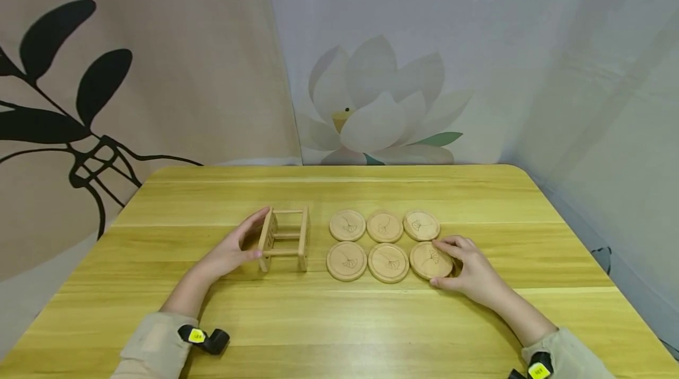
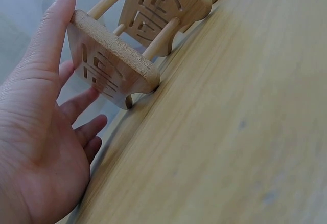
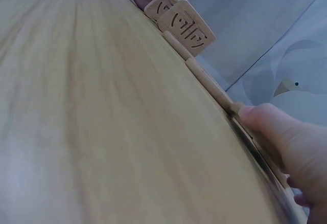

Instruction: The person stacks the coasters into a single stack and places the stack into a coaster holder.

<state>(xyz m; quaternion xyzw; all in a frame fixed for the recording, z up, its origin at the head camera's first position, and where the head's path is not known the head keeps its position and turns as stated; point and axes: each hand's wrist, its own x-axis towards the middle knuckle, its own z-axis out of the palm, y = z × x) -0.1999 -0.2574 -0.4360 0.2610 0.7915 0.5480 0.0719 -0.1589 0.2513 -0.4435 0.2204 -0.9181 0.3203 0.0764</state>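
Note:
My left hand [image 1: 230, 254] holds the left end panel of a small wooden coaster rack [image 1: 286, 252], thumb at its front edge and a finger at its back. In the left wrist view the rack [image 2: 115, 52] shows cut-out patterned end panels joined by round rods. On the right, my right hand [image 1: 472, 267] grips the rim of the front-right round wooden coaster [image 1: 428, 260] between thumb and fingers. This coaster lies partly hidden by the fingers. The right wrist view shows the thumb of the right hand [image 3: 301, 147] against a coaster edge.
More round coasters with an engraved leaf lie in two rows of three, such as the back-left one [image 1: 347, 226] and the front-middle one [image 1: 389, 263]. They sit between rack and right hand on the wooden table [image 1: 339, 332]. A printed curtain [image 1: 212, 61] hangs behind.

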